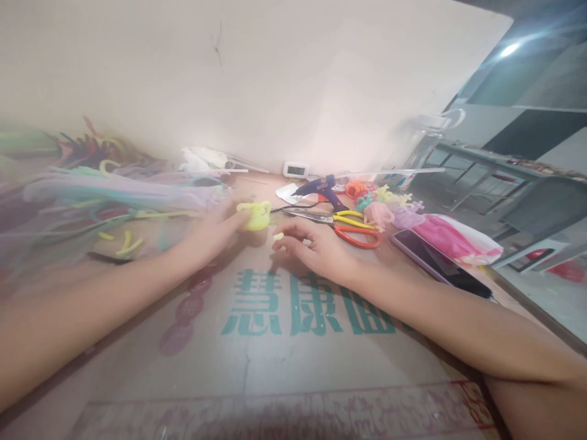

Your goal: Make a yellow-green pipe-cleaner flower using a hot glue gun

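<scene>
Near the middle, my left hand (229,217) holds a yellow fuzzy piece (255,216) bent into a looped shape. My right hand (306,242) is just to the right of it, thumb and fingers pinching a small pale yellow bit (278,236). The two pieces are apart. Behind my right hand lie scissors (355,235) with yellow and orange handles, and a dark blue glue gun (328,190) rests beyond them. My left fingers are partly blurred.
Blurred bundles of pastel fuzzy stems (123,189) lie at the left. Small coloured fuzzy figures (378,214), a phone (440,263) and a pink package (458,237) are at the right. A small digital display (295,169) stands against the wall.
</scene>
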A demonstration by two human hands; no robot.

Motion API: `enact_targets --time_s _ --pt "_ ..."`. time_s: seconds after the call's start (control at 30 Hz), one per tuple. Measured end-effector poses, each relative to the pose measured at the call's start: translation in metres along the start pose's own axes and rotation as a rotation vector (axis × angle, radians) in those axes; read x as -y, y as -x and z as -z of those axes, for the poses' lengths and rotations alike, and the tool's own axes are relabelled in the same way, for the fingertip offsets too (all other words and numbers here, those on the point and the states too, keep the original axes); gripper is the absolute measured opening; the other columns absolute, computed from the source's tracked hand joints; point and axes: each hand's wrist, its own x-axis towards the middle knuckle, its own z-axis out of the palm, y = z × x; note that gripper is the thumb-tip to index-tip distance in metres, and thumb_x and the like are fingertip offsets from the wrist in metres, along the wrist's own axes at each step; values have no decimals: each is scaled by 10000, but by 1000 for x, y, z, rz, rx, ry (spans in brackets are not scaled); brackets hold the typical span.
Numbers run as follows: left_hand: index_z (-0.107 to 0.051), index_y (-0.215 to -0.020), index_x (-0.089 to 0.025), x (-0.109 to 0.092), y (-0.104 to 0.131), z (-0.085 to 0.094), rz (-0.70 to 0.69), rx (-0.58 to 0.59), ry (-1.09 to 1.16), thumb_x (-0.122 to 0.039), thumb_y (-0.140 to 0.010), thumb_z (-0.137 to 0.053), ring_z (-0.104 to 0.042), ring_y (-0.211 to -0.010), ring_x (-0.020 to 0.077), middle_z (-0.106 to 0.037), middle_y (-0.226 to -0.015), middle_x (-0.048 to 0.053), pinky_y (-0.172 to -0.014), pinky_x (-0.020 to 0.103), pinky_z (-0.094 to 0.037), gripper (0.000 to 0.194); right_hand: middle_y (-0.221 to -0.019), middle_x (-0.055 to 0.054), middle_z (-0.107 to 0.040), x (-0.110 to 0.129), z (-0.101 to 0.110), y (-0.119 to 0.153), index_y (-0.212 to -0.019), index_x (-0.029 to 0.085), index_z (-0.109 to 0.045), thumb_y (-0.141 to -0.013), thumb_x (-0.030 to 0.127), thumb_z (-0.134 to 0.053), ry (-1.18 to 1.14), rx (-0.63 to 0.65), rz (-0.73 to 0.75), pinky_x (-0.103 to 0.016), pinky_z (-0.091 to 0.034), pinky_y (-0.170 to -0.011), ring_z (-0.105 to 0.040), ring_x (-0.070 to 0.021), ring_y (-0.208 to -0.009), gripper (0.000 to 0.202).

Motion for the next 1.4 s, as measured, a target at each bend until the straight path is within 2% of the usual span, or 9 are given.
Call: enact_targets --time_s 0.23,0.43,0.6,0.77,0.83,0.93,1.07,1.2,1.4 --pt "-629 -1326 -260 -8 1 -1 2 31 20 -500 -933 -523 -536 -1335 319 -643 -1407 46 -1205 494 -338 472 -679 8 -604 2 3 -1 -743 184 -615 -990 332 -558 158 -21 87 -248 -417 -612 -527 -123 -640 293" --pt "-609 -1349 -213 -14 3 -1 23 33 21 -484 -927 -523 -532 -1330 317 -624 -1412 84 -1196 487 -347 510 -767 10 -636 3 1 -2 -838 193 -600 -949 289 -589 121 -54 101 -238 -410 -602 -525 -118 -655 146" --pt "-614 -1341 -228 -16 3 -1 56 29 23 -488 -924 -527 -527 -1324 329 -625 -1411 82 -1200 507 -331 499 -744 17 -605 2 1 -1 -896 207 -580 -934 294 -609 143 -66 68 -246 -427 -600 -528 -130 -648 98" --pt "-600 -1367 -209 -16 3 -2 51 34 6 -479 -928 -516 -539 -1300 324 -628 -1395 92 -1188 504 -337 522 -761 8 -636 0 2 2 -973 211 -622 -997 248 -513 135 -34 84 -262 -466 -636 -577 -136 -665 117" --pt "-595 -1377 -199 -16 3 -1 49 37 5 -480 -927 -517 -535 -1308 322 -623 -1396 99 -1192 494 -333 536 -794 -1 -664 0 3 3 -1029 202 -631 -1015 210 -460 134 -25 122 -267 -485 -675 -604 -134 -691 172" --pt "-600 -1366 -214 -15 4 -1 58 38 11 -487 -924 -520 -525 -1322 327 -627 -1386 91 -1199 494 -325 524 -923 -35 -715 -1 3 4 -1095 193 -607 -1018 175 -438 124 -35 185 -287 -518 -799 -664 -147 -841 187" --pt "-596 -1357 -230 -16 4 -2 69 40 19 -494 -922 -522 -539 -1297 332 -639 -1352 87 -1188 509 -336 515 -1009 -54 -728 0 3 4 -1116 208 -590 -1010 240 -512 146 -75 198 -315 -530 -861 -676 -172 -928 135" --pt "-598 -1331 -229 -17 4 -3 59 44 25 -489 -921 -523 -549 -1284 330 -643 -1332 89 -1176 507 -355 491 -964 -47 -720 3 3 4 -1054 207 -622 -1042 283 -474 178 -64 183 -308 -524 -852 -669 -167 -895 166" --pt "-603 -1281 -254 -18 5 -3 62 41 34 -488 -922 -530 -513 -1347 319 -621 -1385 78 -1205 501 -326 435 -855 -13 -663 -5 2 4 -1171 205 -545 -1045 246 -429 142 -101 141 -299 -507 -776 -641 -148 -775 176"
